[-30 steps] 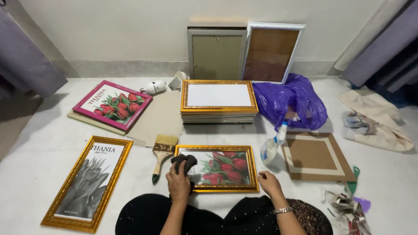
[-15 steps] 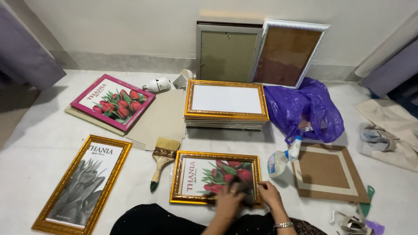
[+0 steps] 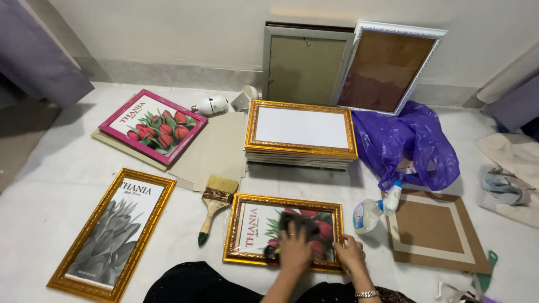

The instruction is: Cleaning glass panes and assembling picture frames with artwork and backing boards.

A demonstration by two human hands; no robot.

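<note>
- At far left on the floor (image 3: 45, 224) lies a tall gold frame (image 3: 111, 234) with a grey leaf print.
- Behind it, a pink frame (image 3: 152, 127) with red tulips rests on cardboard sheets.
- A paintbrush (image 3: 214, 205) lies just left of the gold-framed tulip picture (image 3: 283, 231) in front of me.
- My left hand (image 3: 295, 249) presses a dark cloth (image 3: 295, 223) onto the glass, fingers curled over it.
- My right hand (image 3: 351, 255) grips the frame's lower right corner.
- Behind, 1 stack of gold frames (image 3: 302, 134).
- A spray bottle (image 3: 373, 212) stands just right of my frame.
- A purple bag (image 3: 412, 143) and a brown backing board (image 3: 435, 230) lie at right.
</note>
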